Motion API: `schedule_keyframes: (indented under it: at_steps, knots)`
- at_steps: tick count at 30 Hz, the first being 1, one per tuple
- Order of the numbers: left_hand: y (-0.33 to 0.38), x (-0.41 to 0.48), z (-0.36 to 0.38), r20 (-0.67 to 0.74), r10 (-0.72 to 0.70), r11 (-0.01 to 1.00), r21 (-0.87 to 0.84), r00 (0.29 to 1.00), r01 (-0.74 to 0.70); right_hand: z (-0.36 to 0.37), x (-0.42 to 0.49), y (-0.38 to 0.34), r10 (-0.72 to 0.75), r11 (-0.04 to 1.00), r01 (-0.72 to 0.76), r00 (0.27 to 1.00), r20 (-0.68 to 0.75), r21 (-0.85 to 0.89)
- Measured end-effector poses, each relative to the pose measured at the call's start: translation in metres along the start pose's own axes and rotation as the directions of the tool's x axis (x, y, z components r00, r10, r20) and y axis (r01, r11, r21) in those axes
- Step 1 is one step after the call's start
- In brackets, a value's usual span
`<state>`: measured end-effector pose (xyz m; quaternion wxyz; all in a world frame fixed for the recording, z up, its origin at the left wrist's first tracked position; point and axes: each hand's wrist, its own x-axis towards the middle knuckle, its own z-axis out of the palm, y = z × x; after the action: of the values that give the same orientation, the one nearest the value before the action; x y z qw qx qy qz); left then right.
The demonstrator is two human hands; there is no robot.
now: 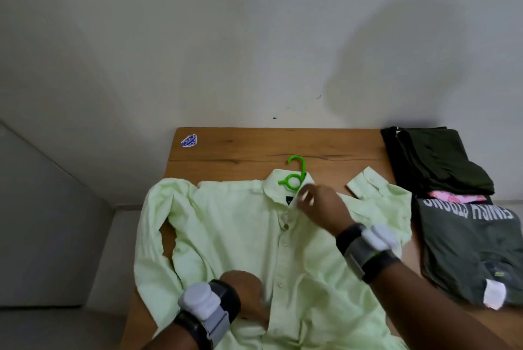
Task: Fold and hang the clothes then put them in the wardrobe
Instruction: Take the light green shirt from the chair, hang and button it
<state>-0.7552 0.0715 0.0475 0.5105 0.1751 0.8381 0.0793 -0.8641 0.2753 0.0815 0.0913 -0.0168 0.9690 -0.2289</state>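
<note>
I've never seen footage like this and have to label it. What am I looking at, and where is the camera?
This is one picture from a camera worn on a person's head, looking down at their bare hands; no robot. A light green shirt lies on the wooden table, a green hanger sticking out of its collar. The right hand is at the collar, blurred; the left hand reaches under the shirt front, fingers hidden, so neither grip is clear. Each wrist wears a strapped band. Folded dark clothes lie at the right.
</note>
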Motion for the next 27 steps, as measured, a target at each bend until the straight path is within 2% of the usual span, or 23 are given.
schedule_keyframes:
  at_steps: [1,2,6,11,13,15,17,20,24,27]
  knots:
    - [-0.001,-0.001,-0.002,0.008,0.004,1.0,-0.026,1.0,-0.004,0.0,0.022,0.004,0.024,1.0,-0.023,0.993,-0.117,0.016]
    - [-0.003,0.0,-0.005,0.022,0.013,0.999,-0.053,1.0,-0.012,0.0,0.042,0.006,0.062,0.998,-0.064,0.987,-0.147,-0.01]
    - [-0.009,0.003,-0.007,0.019,0.062,0.992,-0.108,0.998,-0.059,0.007,0.113,0.017,0.295,0.954,-0.286,0.95,0.104,-0.092]
    - [-0.011,0.002,0.002,-0.052,0.026,0.992,-0.121,0.998,-0.032,0.01,0.157,0.013,0.296,0.954,-0.297,0.93,0.218,-0.029]
    - [-0.009,-0.001,0.007,-0.057,0.002,0.995,-0.104,0.998,-0.008,0.005,0.164,0.006,0.244,0.965,-0.258,0.952,0.187,0.054]
    - [-0.007,-0.003,0.012,-0.062,-0.027,0.997,-0.079,0.998,0.022,-0.009,0.169,-0.003,0.188,0.938,-0.217,0.974,0.129,0.269]
    - [-0.003,-0.005,0.016,-0.096,-0.058,0.997,-0.063,0.994,0.053,-0.028,0.173,-0.01,0.148,0.87,-0.149,0.988,0.04,0.469]
    - [0.005,-0.006,0.02,-0.165,-0.107,0.994,-0.029,0.98,0.104,-0.049,0.163,-0.027,0.079,0.76,-0.014,0.994,-0.072,0.65]
    - [0.013,-0.005,0.031,-0.267,-0.172,0.983,0.016,0.948,0.183,-0.063,0.138,-0.048,-0.039,0.647,0.083,0.996,-0.075,0.758]
    - [0.011,-0.015,0.024,-0.401,-0.147,0.986,0.017,0.904,0.168,-0.1,0.123,-0.061,-0.09,0.538,0.202,0.979,-0.182,0.818]
